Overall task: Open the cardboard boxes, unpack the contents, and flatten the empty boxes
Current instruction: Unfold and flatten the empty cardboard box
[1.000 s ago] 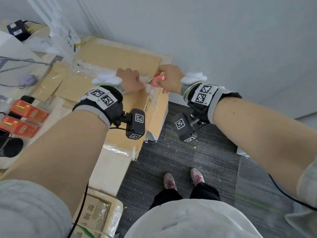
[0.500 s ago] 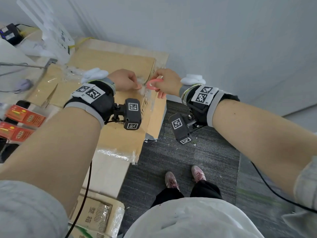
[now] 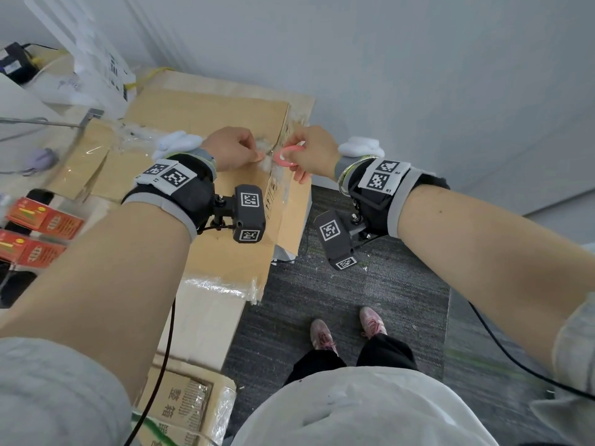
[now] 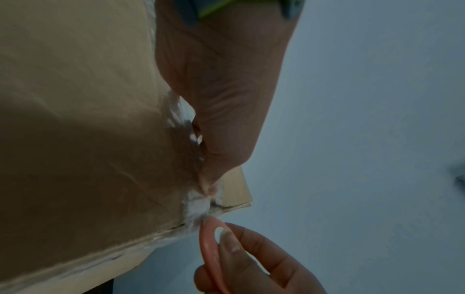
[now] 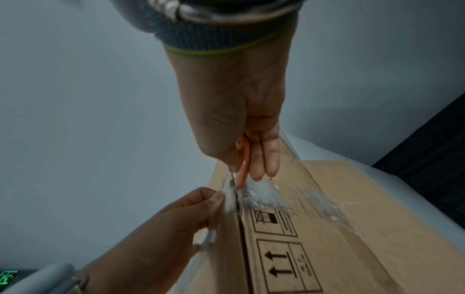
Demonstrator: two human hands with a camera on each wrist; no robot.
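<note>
A large cardboard box [image 3: 206, 117] lies on the table with crumpled clear tape [image 3: 265, 160] along its right top edge. My left hand [image 3: 248, 152] pinches a tuft of that tape between thumb and fingers; the pinch shows in the left wrist view [image 4: 208, 187]. My right hand [image 3: 306, 152] grips a pink ring-shaped cutter [image 3: 286, 156] and holds its tip against the tape at the edge seam. In the right wrist view the cutter [image 5: 243, 165] meets the torn tape [image 5: 259, 193] just above the box's printed side [image 5: 327, 228].
Red small boxes [image 3: 42, 220] and flat cardboard pieces [image 3: 83, 162] lie at the left. Another taped carton [image 3: 183, 403] stands by my left hip. Grey carpet [image 3: 354, 284] and my feet are below, with a white wall close behind the box. Cables hang from both wrists.
Both hands stay at the taped edge of the box, with the cutter still against the tape. Only a slight shift of the hands and the view shows.
</note>
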